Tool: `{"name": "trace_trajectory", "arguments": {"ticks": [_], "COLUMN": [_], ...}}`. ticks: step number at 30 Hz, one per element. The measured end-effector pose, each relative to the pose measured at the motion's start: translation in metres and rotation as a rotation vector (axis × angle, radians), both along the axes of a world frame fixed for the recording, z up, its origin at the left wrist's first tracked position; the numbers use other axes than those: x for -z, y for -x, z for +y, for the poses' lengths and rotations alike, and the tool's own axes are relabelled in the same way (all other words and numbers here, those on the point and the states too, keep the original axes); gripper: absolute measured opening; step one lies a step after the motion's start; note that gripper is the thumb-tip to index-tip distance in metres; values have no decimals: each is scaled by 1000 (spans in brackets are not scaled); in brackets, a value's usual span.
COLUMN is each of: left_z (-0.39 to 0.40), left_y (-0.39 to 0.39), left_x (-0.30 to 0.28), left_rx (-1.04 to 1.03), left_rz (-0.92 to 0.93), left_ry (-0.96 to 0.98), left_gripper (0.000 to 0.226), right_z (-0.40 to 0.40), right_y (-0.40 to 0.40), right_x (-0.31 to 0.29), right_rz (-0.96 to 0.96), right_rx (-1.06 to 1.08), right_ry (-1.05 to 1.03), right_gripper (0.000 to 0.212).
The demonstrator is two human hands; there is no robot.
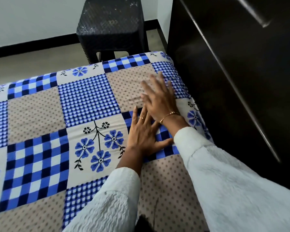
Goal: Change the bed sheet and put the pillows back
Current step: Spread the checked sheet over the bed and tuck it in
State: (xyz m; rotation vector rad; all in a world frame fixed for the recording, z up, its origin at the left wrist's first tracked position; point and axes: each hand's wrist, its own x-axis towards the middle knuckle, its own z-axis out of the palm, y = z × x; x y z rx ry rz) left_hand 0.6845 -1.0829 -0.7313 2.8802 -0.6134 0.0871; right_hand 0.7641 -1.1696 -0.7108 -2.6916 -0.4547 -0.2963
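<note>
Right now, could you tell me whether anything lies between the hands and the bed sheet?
Nothing visible does: the left hand and the right hand both lie flat on the patchwork bed sheet.

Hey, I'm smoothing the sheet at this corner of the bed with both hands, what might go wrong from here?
The right hand, blurred, sweeps flat toward the corner beside the dark wardrobe; knuckles or the bracelet might knock it. Pushing the patchwork sheet that way while the left hand presses flat could bunch fabric into new creases near the edge. The black stool stands close to the bed's far side and may be bumped.
</note>
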Motion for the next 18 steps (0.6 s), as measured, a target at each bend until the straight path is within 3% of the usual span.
{"name": "trace_trajectory", "arguments": {"ticks": [2,4,10,13,18], "left_z": [1,1,2,4,9], "left_y": [1,1,1,3,4], "left_x": [3,6,3,3,2], "left_rx": [-6,-9,7,-2,-5], "left_rz": [-19,-21,10,25,39], "left_ry": [26,31,11,-1,-16], "left_gripper": [84,85,87,87,85], "right_z": [15,21,10,-2,0], "right_y": [-5,-18,-70,-90,-99], "right_x": [-3,1,4,6,8], "right_rz": [131,230,290,417,543], "right_rx": [-211,-233,59,192,275], "right_ry": [99,227,225,132,58], "right_gripper": [46,50,73,86,82]}}
